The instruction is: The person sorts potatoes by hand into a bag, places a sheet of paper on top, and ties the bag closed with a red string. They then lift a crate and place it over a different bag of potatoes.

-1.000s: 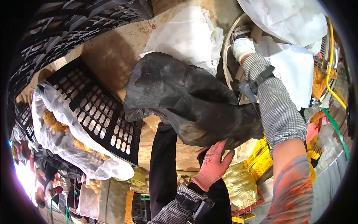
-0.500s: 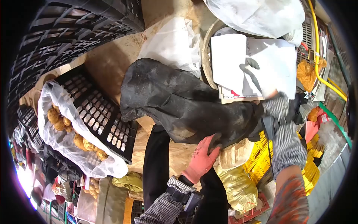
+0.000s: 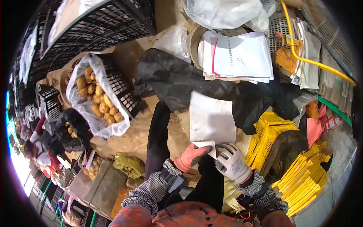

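Observation:
In front of my lap I hold a sheet of white paper point(image 3: 212, 120), lightly marked with grey. My left hand point(image 3: 192, 157), in a red glove with dark fingertips, is closed on its lower left edge, where the paper curls over. My right hand point(image 3: 233, 163), in a white-grey glove, is closed at the lower right corner; its fingers lie close to those of the left. Behind the sheet a black cloth or plastic cover point(image 3: 170, 75) lies across a surface. A stack of printed papers point(image 3: 242, 56) sits beyond it.
To the left, a black crate point(image 3: 117, 83) lined with white plastic holds several potatoes point(image 3: 96, 96). A larger black crate point(image 3: 106, 28) stands behind. Yellow crates point(image 3: 264, 136) and flat yellow pieces point(image 3: 302, 181) are on the right. A yellow hose point(image 3: 302, 56) curves along the far right.
My right hand has come from the paper stack toward my lap. My left hand has let go of the black cover, and both hands now hold a sheet. The view has shifted.

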`<state>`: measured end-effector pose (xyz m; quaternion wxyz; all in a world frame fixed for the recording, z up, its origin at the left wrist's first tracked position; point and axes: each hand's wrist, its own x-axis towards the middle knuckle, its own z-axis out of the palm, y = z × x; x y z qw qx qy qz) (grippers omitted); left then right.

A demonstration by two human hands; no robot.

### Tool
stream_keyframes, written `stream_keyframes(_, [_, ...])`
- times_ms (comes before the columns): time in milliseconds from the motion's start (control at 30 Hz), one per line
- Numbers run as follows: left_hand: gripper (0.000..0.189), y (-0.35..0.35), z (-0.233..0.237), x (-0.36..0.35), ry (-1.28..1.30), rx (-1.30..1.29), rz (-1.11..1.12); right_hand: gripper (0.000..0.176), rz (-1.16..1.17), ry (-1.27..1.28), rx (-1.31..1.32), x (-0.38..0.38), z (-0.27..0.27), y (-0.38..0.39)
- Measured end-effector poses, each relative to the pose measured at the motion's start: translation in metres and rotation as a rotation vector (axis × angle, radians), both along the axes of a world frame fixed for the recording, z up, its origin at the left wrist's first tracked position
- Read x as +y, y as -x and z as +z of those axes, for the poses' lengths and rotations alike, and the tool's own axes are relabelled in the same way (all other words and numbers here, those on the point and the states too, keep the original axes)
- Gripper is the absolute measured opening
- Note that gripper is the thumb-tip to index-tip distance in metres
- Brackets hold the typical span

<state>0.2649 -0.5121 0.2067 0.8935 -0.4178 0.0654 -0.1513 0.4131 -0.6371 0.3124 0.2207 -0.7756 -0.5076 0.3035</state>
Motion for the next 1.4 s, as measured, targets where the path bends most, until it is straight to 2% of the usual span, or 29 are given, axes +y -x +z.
stream_keyframes(67, [0.033,-0.007,0.079,-0.007,-1.616,0.378,-0.318,0.018,0.003,-0.011,0.016,-0.015,0.044,0.014])
stream_keyframes(100, [0.031,-0.006,0.097,-0.015,-1.213,0.565,-0.291,0.018,0.002,-0.016,0.031,-0.019,0.063,0.02])
stream_keyframes(133, [0.034,0.001,0.113,-0.018,-1.285,0.535,-0.319,0.02,-0.015,-0.031,0.076,-0.026,0.079,0.027])
stream_keyframes(233, [0.037,0.024,0.156,-0.03,-1.584,0.428,-0.203,0.026,-0.112,-0.073,0.201,-0.066,0.123,0.048])
stream_keyframes(267, [0.037,0.032,0.17,-0.032,-1.702,0.4,-0.158,0.028,-0.192,-0.116,0.158,-0.073,0.143,0.054])
stream_keyframes(300, [0.037,0.044,0.178,-0.041,-1.759,0.384,-0.11,0.021,-0.198,-0.218,0.093,-0.086,0.157,0.053])
stream_keyframes(333, [0.037,0.052,0.182,-0.042,-1.804,0.367,-0.073,0.034,-0.398,-0.386,0.076,-0.086,0.177,0.059])
stream_keyframes(400, [0.034,0.06,0.239,-0.043,-1.751,0.317,-0.17,0.033,-0.525,-0.424,0.05,-0.097,0.209,0.07])
stream_keyframes(433, [0.034,0.067,0.253,-0.048,-1.802,0.241,-0.128,0.033,-0.572,-0.415,0.056,-0.103,0.222,0.08])
stream_keyframes(533, [0.033,0.074,0.271,-0.085,-1.819,0.058,0.032,0.033,-0.648,-0.38,0.079,-0.121,0.248,0.103])
stream_keyframes(600, [0.033,0.08,0.291,-0.089,-1.854,0.039,-0.108,0.033,-0.683,-0.352,0.081,-0.131,0.262,0.116])
stream_keyframes(700, [0.03,0.086,0.329,-0.087,-1.865,-0.07,-0.151,0.032,-0.755,-0.325,0.077,-0.134,0.276,0.138])
stream_keyframes(800, [0.027,0.086,0.322,-0.088,-1.877,-0.161,-0.18,0.032,-0.861,-0.312,0.066,-0.133,0.28,0.162])
stream_keyframes(833, [0.03,0.086,0.324,-0.081,-1.941,-0.284,-0.358,0.031,-0.904,-0.3,0.052,-0.13,0.28,0.173])
stream_keyframes(867, [0.03,0.09,0.327,-0.081,-1.933,-0.335,-0.381,0.031,-0.954,-0.296,0.04,-0.128,0.28,0.184])
stream_keyframes(933, [0.034,0.101,0.334,-0.083,-2.033,-0.42,-0.148,0.031,-1.049,-0.285,0.017,-0.13,0.283,0.204])
stream_keyframes(1000, [0.037,0.109,0.338,-0.083,-1.988,-0.493,-0.142,0.031,-1.142,-0.27,-0.001,-0.135,0.285,0.222])
stream_keyframes(1067, [0.04,0.117,0.35,-0.078,-1.781,-0.361,-0.366,0.03,-1.242,-0.255,-0.021,-0.149,0.287,0.24])
stream_keyframes(1100, [0.041,0.116,0.385,-0.072,-1.868,-0.456,-0.397,0.03,-1.29,-0.248,-0.029,-0.155,0.287,0.249])
stream_keyframes(1200, [0.041,0.118,0.381,-0.091,-1.979,-0.681,-0.526,0.03,-1.425,-0.241,-0.059,-0.181,0.29,0.28])
stream_keyframes(1333, [0.04,0.126,0.373,-0.118,-2.13,-0.76,-0.517,0.029,-1.585,-0.259,-0.071,-0.221,0.281,0.322])
stream_keyframes(1400, [0.029,0.128,0.383,-0.13,-2.153,-0.676,-0.554,0.029,-1.65,-0.285,-0.082,-0.247,0.27,0.347])
